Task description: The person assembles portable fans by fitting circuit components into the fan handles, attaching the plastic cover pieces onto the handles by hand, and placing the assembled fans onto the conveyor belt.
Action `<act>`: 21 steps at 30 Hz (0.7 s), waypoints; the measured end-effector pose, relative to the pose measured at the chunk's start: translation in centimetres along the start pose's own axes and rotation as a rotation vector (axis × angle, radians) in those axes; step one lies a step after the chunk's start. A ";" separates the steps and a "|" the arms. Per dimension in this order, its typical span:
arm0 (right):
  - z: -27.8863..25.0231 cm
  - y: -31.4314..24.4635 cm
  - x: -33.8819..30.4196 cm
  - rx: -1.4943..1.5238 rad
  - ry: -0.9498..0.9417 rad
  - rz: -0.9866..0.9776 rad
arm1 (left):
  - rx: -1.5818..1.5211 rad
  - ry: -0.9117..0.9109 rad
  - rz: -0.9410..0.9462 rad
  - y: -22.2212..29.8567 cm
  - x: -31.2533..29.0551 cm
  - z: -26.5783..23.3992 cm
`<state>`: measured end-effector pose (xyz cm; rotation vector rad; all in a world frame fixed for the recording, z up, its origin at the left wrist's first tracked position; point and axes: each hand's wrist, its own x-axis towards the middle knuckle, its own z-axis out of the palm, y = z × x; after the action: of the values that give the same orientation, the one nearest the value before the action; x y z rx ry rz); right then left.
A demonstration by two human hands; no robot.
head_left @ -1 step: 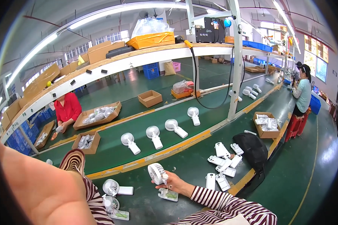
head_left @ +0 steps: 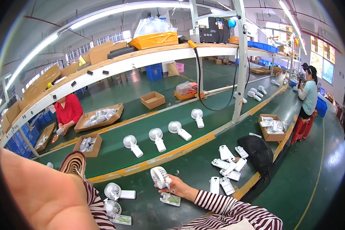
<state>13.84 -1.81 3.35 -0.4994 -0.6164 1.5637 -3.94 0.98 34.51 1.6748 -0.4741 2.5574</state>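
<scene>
My right hand (head_left: 179,186) is closed around a white handheld fan (head_left: 160,177) just above the green bench. Right below it is an opened clear-and-white handle part (head_left: 170,199) with a green piece inside; whether it is joined to the fan is hard to see. My left hand (head_left: 46,188) looms very large at the lower left, raised close to the camera, its fingers out of sight. Beside the striped left sleeve lie one white fan (head_left: 120,191) with its handle and another fan (head_left: 113,207) with an opened handle.
Several finished-looking fans (head_left: 156,135) lie on the green conveyor ahead. White handle shells (head_left: 227,168) are piled at right, by a black bag (head_left: 257,149) and a carton (head_left: 272,128). A metal post (head_left: 239,65) rises beyond. Two people work nearby, far left and far right.
</scene>
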 end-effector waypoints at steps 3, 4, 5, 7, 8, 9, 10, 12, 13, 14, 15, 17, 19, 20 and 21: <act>0.2 -0.4 0.0 -0.022 0.005 0.005 | -0.001 -0.011 -0.003 -0.5 -0.3 0.5; 0.1 -0.4 0.0 -0.040 0.020 0.006 | -0.001 -0.014 -0.001 -0.7 -0.3 0.6; 0.0 -0.2 0.3 -0.036 0.017 0.011 | 0.001 -0.019 0.002 -1.1 -0.3 0.7; -0.3 -0.3 0.0 -0.048 0.035 0.032 | -0.006 -0.024 -0.003 -1.5 -0.7 1.2; -0.3 -0.5 0.0 -0.053 0.043 0.014 | -0.008 -0.027 -0.004 -1.7 -0.9 1.5; 0.2 -0.4 0.1 -0.049 0.053 -0.003 | -0.012 -0.040 -0.011 -1.9 -0.9 1.6; 0.8 -0.8 0.1 0.006 0.052 0.002 | -0.016 -0.054 -0.017 -2.1 -1.0 1.7; -0.6 -0.3 -0.5 -0.032 0.028 0.009 | -0.026 -0.078 0.008 -3.3 -0.6 1.9; 0.0 0.2 -0.7 0.057 0.053 0.048 | -0.026 -0.095 0.037 -4.1 0.3 1.6; -0.2 -0.1 -0.5 0.011 0.059 0.045 | -0.025 -0.111 0.064 -5.0 1.2 1.1; 0.1 -0.1 -0.6 0.058 0.016 0.058 | -0.008 -0.103 0.094 -5.7 1.8 1.0; 0.0 -0.8 -0.6 0.030 0.044 0.063 | 0.011 -0.079 0.125 -6.8 3.2 1.3; 0.2 -0.9 -1.4 0.004 -0.019 0.000 | 0.023 -0.059 0.103 -7.3 4.7 1.1; 0.6 -0.1 -0.8 0.035 0.008 0.049 | 0.029 -0.040 0.093 -7.4 5.4 0.9; 1.0 -0.3 -0.9 0.021 -0.024 0.053 | 0.038 -0.010 0.089 -7.2 5.8 1.5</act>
<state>13.52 -2.79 4.22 -0.4850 -0.6082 1.6268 -3.53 6.73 41.88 1.7176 -0.5158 2.6376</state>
